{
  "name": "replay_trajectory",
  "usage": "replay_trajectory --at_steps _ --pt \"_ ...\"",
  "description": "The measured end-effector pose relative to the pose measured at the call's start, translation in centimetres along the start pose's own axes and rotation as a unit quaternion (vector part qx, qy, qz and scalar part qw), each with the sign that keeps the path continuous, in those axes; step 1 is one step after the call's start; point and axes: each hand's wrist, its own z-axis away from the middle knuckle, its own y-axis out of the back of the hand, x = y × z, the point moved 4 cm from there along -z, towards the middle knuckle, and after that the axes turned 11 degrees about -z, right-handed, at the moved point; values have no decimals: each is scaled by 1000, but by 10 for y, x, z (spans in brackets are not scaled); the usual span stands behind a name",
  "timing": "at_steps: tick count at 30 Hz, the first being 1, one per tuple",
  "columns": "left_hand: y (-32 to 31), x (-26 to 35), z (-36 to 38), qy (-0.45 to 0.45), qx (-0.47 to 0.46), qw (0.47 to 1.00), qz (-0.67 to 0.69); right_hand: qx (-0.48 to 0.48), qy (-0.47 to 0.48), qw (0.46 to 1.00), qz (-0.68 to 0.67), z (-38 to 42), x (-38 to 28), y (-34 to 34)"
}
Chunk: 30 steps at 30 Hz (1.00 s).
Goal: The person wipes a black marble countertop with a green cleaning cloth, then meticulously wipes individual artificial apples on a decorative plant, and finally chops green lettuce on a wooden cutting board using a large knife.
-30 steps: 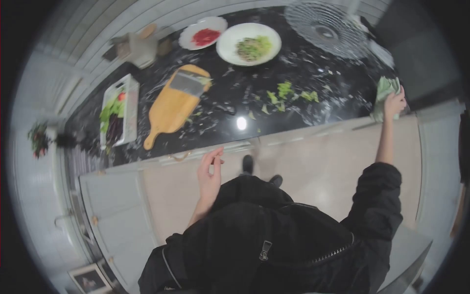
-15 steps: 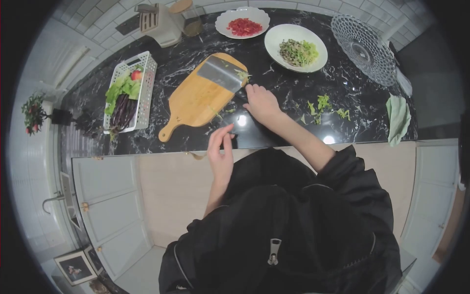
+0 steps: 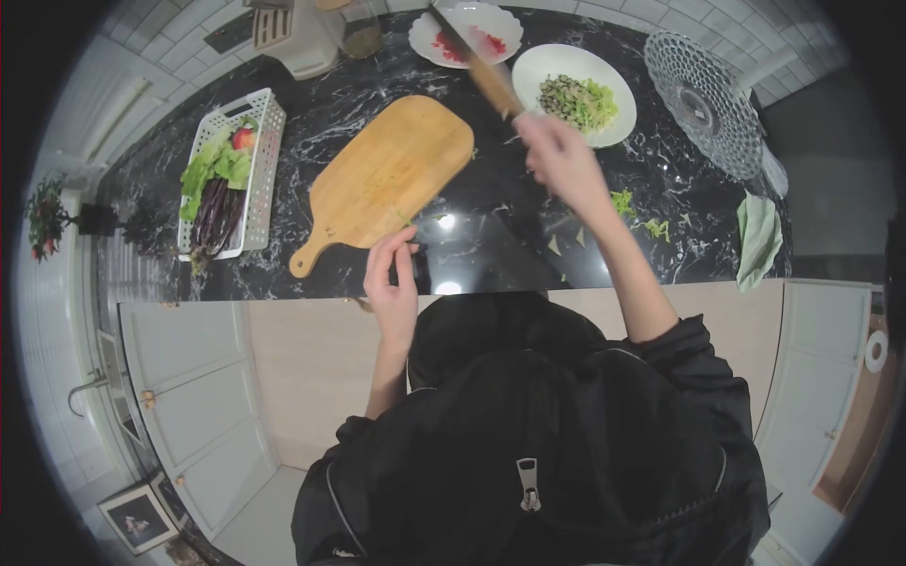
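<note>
My right hand (image 3: 557,156) is closed around the handle end of a cleaver (image 3: 451,30), lifted over the back of the counter. The cleaver is blurred and seen narrow, its tip crossing the white scalloped bowl (image 3: 421,45) of chopped red pieces (image 3: 486,43). Below it on the left, my left hand (image 3: 392,283) is at the near edge of the wooden cutting board (image 3: 396,160). Its fingers are loosely bent and apart from the thumb, the fingertips beside a thin green scrap (image 3: 405,218). Otherwise the board's surface is nearly bare.
A white bowl (image 3: 530,77) holds chopped greens (image 3: 576,102). Left stands a white basket (image 3: 262,160) of leafy vegetables. Green scraps (image 3: 656,228) lie right of my arm, near a glass dish (image 3: 675,71) and a green cloth (image 3: 758,241). A knife block (image 3: 283,38) stands at the back.
My right hand has lifted the cleaver off the board and swung it up and to the right. My left hand has moved left to the board's near edge. The view has shifted slightly.
</note>
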Motion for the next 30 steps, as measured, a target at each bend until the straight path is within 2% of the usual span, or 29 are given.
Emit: replay_trajectory --at_steps 2,6,9,12,18,21,24,28,30 --pt "-12 7 1 -15 -17 1000 0 61 32 982 -173 4 -16 29" --pt "-39 28 5 -41 -49 998 13 126 77 945 -293 -5 0 83" --pt "-53 48 8 -74 -62 995 25 79 -32 975 -206 -3 9 106" --pt "-64 63 12 -78 -71 994 31 90 -8 973 -211 -2 12 109" --pt "-74 65 28 -61 -92 994 24 44 -65 976 -202 -3 33 119" --pt "-80 62 35 -29 -85 996 5 71 -28 974 -215 23 40 133" --pt "-90 56 40 9 -150 987 -48 96 -49 956 -272 63 58 156" --pt "-110 40 65 31 -219 963 -156 139 -161 926 -311 135 99 195" --pt "-120 32 78 -21 -212 953 -217 161 -240 901 -322 168 133 209"
